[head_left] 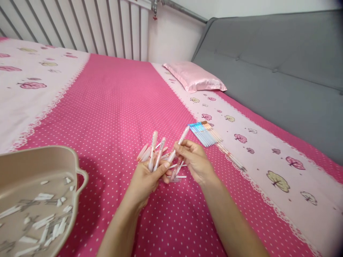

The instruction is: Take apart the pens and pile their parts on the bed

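Note:
Two pale pink pens point(160, 153) stand up from my left hand point(148, 180), its fingers closed around their lower ends. My right hand point(197, 162) pinches a third whitish-pink pen point(183, 135) near its middle. That pen leans up to the right, and its lower end meets my left thumb and fingertips. Behind and under the hands lies a loose pile of pinkish pen parts point(144, 152) and thin white sticks point(181, 176), partly hidden by my fingers. Beyond my right hand, a neat row of pens point(203, 135) has blue, brown and orange ends.
At the lower left stands a beige plastic basin point(76, 178) with small white pieces point(44, 196) inside. Several slim pens point(232, 157) lie right of the row. A pink pillow point(194, 76) rests by the grey headboard point(268, 53). A white radiator point(80, 25) lines the wall.

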`<state>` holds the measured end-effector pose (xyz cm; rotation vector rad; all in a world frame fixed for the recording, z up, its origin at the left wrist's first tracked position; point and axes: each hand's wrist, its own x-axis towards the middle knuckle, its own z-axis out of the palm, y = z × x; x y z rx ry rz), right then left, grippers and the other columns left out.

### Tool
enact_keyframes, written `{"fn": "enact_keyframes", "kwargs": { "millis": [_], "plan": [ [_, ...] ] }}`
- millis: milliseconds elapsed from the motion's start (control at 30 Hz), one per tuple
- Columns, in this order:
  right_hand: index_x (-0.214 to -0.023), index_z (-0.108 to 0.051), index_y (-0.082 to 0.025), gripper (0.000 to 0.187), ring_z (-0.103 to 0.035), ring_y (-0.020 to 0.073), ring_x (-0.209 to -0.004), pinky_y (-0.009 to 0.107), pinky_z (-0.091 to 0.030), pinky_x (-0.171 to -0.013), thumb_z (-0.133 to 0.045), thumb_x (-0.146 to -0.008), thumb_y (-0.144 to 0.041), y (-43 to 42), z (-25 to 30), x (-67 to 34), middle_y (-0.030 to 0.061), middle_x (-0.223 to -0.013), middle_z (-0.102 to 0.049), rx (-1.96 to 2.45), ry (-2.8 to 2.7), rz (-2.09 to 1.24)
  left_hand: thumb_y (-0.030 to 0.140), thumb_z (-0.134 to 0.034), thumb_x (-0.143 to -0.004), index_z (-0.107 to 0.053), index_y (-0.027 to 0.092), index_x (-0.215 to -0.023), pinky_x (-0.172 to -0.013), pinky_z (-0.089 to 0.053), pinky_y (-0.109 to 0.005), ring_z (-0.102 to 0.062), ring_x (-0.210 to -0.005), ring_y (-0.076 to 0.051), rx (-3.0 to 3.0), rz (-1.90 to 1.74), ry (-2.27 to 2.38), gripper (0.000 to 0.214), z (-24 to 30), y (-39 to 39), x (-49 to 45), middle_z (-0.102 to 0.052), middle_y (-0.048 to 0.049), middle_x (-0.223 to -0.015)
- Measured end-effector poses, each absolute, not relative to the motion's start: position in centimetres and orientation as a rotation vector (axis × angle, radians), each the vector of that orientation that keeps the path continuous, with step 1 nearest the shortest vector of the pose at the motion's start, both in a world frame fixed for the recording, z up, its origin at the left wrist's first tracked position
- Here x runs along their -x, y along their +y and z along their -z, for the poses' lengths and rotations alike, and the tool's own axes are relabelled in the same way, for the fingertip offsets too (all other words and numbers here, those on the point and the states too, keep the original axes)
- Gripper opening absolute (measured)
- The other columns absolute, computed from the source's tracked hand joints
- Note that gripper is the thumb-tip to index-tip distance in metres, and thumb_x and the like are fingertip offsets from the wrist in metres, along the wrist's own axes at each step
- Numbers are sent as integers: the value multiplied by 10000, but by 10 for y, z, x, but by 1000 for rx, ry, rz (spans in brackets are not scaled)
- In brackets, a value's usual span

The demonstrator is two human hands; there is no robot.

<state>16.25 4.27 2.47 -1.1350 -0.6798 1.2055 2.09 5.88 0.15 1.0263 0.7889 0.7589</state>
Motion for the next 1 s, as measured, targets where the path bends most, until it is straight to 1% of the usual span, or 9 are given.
{"fn": "enact_keyframes", "kwargs": {
  "millis": [133,233,300,433,533,600,767,900,1000],
  "plan": [
    [-766,-646,-152,242,-565,78,-579,202,-437,-581,-765,-580,-252,42,-25,-165,-18,-652,-639,1162,-688,-1179,342,-680,-682,-646,116,-630,-489,-419,-178,-510,-433,-66,-1023,-711,837,234,-4,58,-19,-615,-19,-502],
    [-859,-656,-161,262,-584,83,-622,210,-460,-622,-736,-620,-233,41,-26,-169,1,-748,-670,1094,-700,-1284,370,-646,-712,-638,102,-609,-327,-248,-144,-367,-312,-20,-1004,-637,839,287,-7,59,-15,-554,0,-418],
    [-929,-645,-179,279,-589,81,-647,210,-468,-643,-703,-658,-212,40,-28,-171,5,-818,-679,1033,-710,-1353,371,-641,-716,-637,99,-640,-290,-167,-147,-345,-302,-14,-955,-609,817,283,-10,59,-12,-570,-5,-451],
    [-1042,-592,-214,348,-614,112,-791,231,-479,-719,-650,-702,-175,39,-32,-172,21,-952,-676,958,-742,-1415,349,-666,-692,-635,106,-690,-289,-182,-138,-426,-358,-29,-883,-608,771,244,-13,59,-10,-610,-19,-546],
    [-1040,-575,-205,331,-606,147,-917,273,-475,-801,-638,-715,-192,38,-34,-170,50,-1073,-641,956,-749,-1415,350,-662,-696,-623,108,-626,-290,-166,-147,-351,-311,-12,-924,-604,815,255,-12,59,-11,-559,3,-461],
    [-995,-584,-196,297,-613,135,-859,267,-479,-780,-657,-709,-229,38,-34,-168,43,-1029,-646,1012,-743,-1390,363,-654,-701,-623,115,-617,-294,-164,-154,-330,-303,-13,-964,-604,831,263,-10,60,-12,-541,9,-437],
    [-780,-593,-169,222,-569,80,-579,213,-458,-590,-733,-634,-259,38,-29,-164,-41,-643,-599,1143,-729,-1261,370,-659,-697,-634,125,-656,-302,-156,-165,-345,-315,-21,-998,-600,835,250,-6,60,-13,-576,-6,-487],
    [-794,-619,-151,226,-569,71,-597,200,-455,-607,-744,-611,-198,39,-28,-166,-34,-653,-607,1095,-679,-1254,365,-637,-722,-630,111,-604,-303,-146,-163,-295,-286,-10,-1010,-590,853,281,-7,58,-12,-508,14,-394],
    [-884,-637,-161,276,-592,80,-661,200,-468,-644,-721,-622,-150,40,-29,-168,-17,-729,-638,1046,-637,-1320,356,-641,-720,-647,112,-654,-300,-168,-149,-353,-309,-15,-967,-595,846,253,-10,58,-11,-544,10,-442]
  ]
}}
